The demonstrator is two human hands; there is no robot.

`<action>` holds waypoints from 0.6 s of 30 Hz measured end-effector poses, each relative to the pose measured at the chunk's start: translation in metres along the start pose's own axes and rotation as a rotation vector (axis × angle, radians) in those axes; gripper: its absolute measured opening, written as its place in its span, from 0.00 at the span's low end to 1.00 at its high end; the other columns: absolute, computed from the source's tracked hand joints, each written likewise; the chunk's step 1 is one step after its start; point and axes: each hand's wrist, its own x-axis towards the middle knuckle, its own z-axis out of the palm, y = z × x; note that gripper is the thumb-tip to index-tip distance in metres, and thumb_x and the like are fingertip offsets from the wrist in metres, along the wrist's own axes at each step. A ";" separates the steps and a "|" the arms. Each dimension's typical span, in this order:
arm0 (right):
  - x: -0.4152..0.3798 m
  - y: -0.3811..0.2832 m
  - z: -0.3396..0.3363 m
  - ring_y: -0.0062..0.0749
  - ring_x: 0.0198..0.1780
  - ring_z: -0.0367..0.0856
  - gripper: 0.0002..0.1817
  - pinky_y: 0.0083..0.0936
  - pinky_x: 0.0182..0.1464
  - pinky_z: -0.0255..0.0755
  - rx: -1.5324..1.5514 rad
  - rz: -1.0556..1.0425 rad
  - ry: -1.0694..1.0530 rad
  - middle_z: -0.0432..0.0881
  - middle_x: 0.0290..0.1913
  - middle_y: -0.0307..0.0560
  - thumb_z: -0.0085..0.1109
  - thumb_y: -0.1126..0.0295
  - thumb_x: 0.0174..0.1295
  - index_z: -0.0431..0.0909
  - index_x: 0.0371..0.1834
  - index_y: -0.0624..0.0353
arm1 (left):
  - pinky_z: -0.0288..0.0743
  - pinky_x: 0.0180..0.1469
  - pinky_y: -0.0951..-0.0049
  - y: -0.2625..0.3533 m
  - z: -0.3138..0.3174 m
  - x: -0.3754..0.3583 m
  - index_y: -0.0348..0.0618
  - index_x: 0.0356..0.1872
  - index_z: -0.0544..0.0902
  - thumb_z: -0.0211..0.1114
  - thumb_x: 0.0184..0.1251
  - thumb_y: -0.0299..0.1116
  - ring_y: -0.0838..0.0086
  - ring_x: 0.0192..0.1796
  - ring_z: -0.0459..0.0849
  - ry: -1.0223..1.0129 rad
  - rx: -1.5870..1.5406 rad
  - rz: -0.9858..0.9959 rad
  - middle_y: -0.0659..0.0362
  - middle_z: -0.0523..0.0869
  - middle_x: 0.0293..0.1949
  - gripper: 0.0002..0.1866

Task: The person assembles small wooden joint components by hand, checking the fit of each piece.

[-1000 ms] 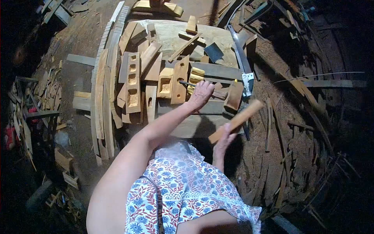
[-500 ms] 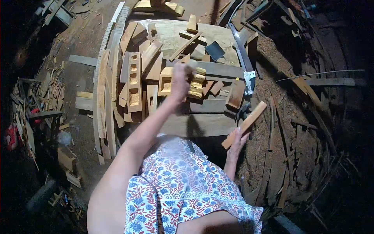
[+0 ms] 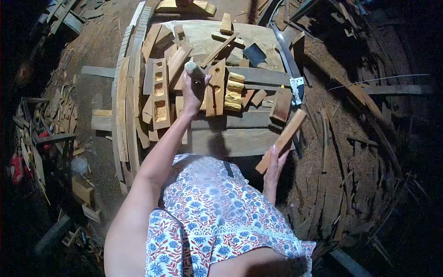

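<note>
My left hand (image 3: 193, 94) is closed around a short, thick cylinder with a pale round end (image 3: 190, 67); I cannot tell what it is. Its thumb lies at the edge of a flat tan wood piece with dark holes (image 3: 216, 90). Right of that piece sits a yellow, ridged wooden block (image 3: 235, 92). To the left lies a long wooden block with a row of square hollows (image 3: 160, 94). Low on the right, my right hand (image 3: 274, 168) grips a flat wooden strip (image 3: 287, 135), which slants up and away from me.
Boards and offcuts cover the low work surface (image 3: 235, 145). A saw (image 3: 287, 55) with a white-wrapped handle lies along its right edge, near a dark square plate (image 3: 254, 54) and a brown wood block (image 3: 279, 107). Long slats (image 3: 130, 101) line the left side. Scraps litter the ground.
My left hand has moved left, and the flat piece with holes now shows upright beside it. The right hand and its strip have shifted slightly left and down.
</note>
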 end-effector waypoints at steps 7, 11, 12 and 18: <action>0.012 -0.116 0.055 0.45 0.63 0.68 0.44 0.35 0.62 0.64 -0.425 -0.274 -0.389 0.65 0.65 0.61 0.60 0.61 0.56 0.45 0.73 0.51 | 0.71 0.41 0.68 -0.010 -0.005 -0.009 0.36 0.39 0.74 0.67 0.59 0.31 0.68 0.37 0.76 -0.063 0.044 -0.087 0.54 0.77 0.34 0.13; 0.042 -0.203 0.106 0.52 0.54 0.76 0.42 0.39 0.55 0.71 -0.636 -0.658 -0.598 0.73 0.55 0.61 0.62 0.61 0.54 0.49 0.72 0.42 | 0.72 0.40 0.71 -0.047 -0.002 -0.007 0.35 0.38 0.77 0.67 0.60 0.33 0.73 0.35 0.79 0.020 -0.161 -0.238 0.57 0.82 0.34 0.12; 0.041 -0.227 0.119 0.52 0.52 0.77 0.42 0.40 0.53 0.72 -0.795 -0.671 -0.642 0.74 0.52 0.60 0.62 0.59 0.54 0.50 0.71 0.41 | 0.73 0.41 0.71 -0.023 -0.004 -0.007 0.34 0.38 0.78 0.66 0.61 0.34 0.75 0.36 0.79 0.004 -0.125 -0.272 0.58 0.83 0.35 0.12; 0.057 -0.234 0.215 0.44 0.37 0.80 0.39 0.36 0.38 0.78 -1.075 -0.955 -0.908 0.76 0.39 0.54 0.58 0.56 0.55 0.52 0.70 0.34 | 0.72 0.49 0.69 -0.039 -0.009 -0.008 0.30 0.47 0.75 0.61 0.64 0.32 0.69 0.43 0.80 -0.023 0.135 -0.171 0.55 0.83 0.43 0.16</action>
